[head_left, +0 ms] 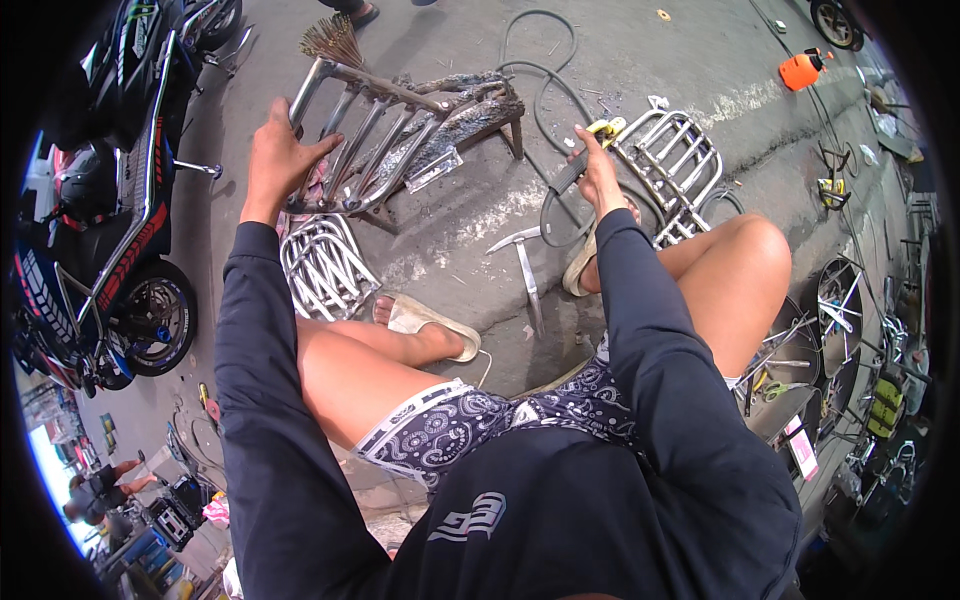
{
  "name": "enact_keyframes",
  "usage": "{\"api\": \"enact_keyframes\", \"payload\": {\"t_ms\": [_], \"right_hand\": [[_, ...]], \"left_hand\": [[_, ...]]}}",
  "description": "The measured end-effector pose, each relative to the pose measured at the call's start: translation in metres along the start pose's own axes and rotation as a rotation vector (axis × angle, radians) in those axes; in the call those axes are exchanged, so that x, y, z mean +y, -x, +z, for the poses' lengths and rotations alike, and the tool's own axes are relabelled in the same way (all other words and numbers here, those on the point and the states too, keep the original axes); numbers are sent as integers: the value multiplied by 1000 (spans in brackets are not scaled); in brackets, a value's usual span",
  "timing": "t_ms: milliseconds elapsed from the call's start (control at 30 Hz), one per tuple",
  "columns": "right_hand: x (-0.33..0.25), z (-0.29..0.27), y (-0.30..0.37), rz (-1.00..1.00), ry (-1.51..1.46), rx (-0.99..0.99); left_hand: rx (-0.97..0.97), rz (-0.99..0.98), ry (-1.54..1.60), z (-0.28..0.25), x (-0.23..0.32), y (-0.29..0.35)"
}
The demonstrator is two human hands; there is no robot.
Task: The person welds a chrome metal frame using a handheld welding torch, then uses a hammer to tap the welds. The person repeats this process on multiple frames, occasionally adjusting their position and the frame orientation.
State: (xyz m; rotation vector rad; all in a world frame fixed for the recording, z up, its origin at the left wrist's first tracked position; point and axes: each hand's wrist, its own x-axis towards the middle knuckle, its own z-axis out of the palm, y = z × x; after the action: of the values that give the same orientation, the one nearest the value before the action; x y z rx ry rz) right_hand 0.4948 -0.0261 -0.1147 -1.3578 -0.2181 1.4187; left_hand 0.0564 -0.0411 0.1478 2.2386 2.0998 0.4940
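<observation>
My left hand (275, 155) grips the near end of a shiny metal tube rack (370, 130), holding it tilted against a scorched low work stand (470, 110). My right hand (600, 175) is closed around the dark handle of a welding electrode holder (590, 150) with a yellow tip, from which a black cable (545, 70) loops away over the concrete. I sit low with bare knees raised and sandals on both feet.
Another chrome rack (320, 265) lies by my left foot, a third chrome rack (675, 165) beyond my right hand. A chipping hammer (525, 265) lies between my feet. A parked motorcycle (110, 230) stands left. An orange jug (800, 70) sits far right, tools and wheel parts (840, 320) at right.
</observation>
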Motion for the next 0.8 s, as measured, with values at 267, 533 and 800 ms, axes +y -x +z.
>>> {"api": "enact_keyframes", "payload": {"t_ms": [267,533,800], "right_hand": [[107,-33,-18,34,254,-124],[161,-38,38,-167,1052,-157],[179,-66,108,155,1739,-317]], "left_hand": [[304,97,102,-22,-7,39],[627,463,54,-42,-21,47],[587,533,41,-49,-21,60]]}}
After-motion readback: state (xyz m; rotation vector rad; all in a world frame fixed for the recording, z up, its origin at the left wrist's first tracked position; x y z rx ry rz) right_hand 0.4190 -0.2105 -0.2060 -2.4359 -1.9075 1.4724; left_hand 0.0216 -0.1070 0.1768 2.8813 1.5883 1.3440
